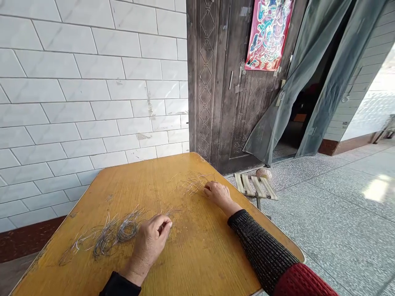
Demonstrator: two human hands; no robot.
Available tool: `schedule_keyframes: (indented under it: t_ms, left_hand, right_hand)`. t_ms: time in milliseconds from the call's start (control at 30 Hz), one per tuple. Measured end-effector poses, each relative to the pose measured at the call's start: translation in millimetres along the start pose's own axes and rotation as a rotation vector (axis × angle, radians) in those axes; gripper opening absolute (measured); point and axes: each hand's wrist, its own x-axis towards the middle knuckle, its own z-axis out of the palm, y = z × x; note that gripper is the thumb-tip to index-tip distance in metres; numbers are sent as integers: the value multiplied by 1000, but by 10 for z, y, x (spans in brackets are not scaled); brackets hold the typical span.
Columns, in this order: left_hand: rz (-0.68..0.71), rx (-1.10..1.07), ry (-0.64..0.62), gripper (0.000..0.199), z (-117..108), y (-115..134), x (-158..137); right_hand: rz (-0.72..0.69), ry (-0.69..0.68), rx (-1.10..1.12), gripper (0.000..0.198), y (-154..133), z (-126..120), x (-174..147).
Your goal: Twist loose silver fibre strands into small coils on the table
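Observation:
My left hand [150, 241] is closed in a pinch just above the table, and thin wires [174, 211] show beyond its fingertips. Whatever sits within the pinch is mostly hidden. Left of that hand lie tangled grey metal wires [105, 238], with a coiled bundle of wire [127, 229] closest to it. Farther back, my right hand [218, 193] rests with bent fingers at the edge of a loose heap of fine copper-coloured wires [194, 183]. Its fingertips point down among the strands, and what they grip cannot be made out.
The wires lie on a yellow wooden table [185, 263] against a white tiled wall [92, 90]. A folding stool with webbing straps [256, 187] stands right of the table. Behind are a dark carved door [212, 102] and a grey curtain [274, 127].

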Motion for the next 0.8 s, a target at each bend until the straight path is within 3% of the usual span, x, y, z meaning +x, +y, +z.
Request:
schedule_keyframes:
  t_ms: [500,800]
  left_hand:
    - [-12,4,-30,20,41,-3,4]
    - [-65,-34,-22,20,29,7,21]
  right_hand:
    - [124,2,23,17,68,7,76]
    - [160,13,48,24,68,-8,80]
